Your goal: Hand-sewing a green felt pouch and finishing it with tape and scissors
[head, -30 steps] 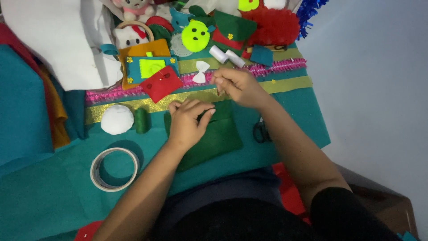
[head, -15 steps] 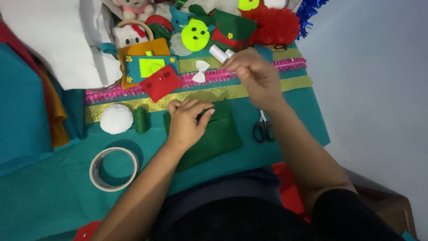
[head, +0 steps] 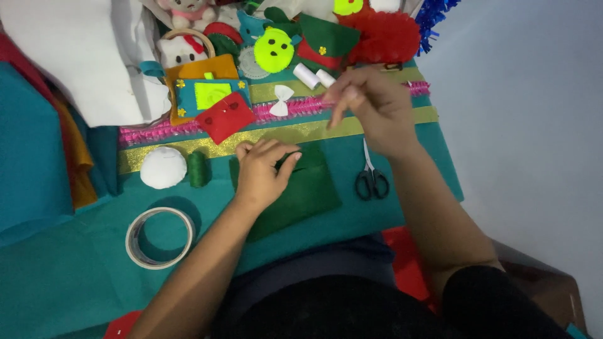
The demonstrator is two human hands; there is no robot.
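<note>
Two hands work over a tabletop covered by a teal felt sheet [head: 389,216], the largest item in view. A white fabric sheet [head: 69,56] lies at the upper left, overlapping the teal layers.

A dark green felt piece [head: 308,194] lies on the teal sheet near the centre, directly in front of the person. The left hand [head: 260,169] rests on the upper left part of this piece, palm down, fingers curled and pressing on it. The right hand [head: 374,110] is raised above the ribbons, up and to the right of the green piece and clear of it; thumb and fingertips are drawn together in a pinch. What they pinch is too fine to identify.

A gold glitter ribbon [head: 188,150] runs left to right across the sheet just beyond the left hand. A pink ruffled ribbon [head: 151,133] lies parallel behind it. A red fluffy item [head: 383,34] sits at the top edge.

A tape roll [head: 159,237] lies flat at the lower left. A white padded ball [head: 163,167] lies beside a green thread spool [head: 199,168], both left of the left hand. A red felt pouch [head: 225,117] lies on the pink ribbon. Black-handled scissors [head: 372,179] lie just right of the green piece. A white bow [head: 281,100] lies on the pink ribbon.
</note>
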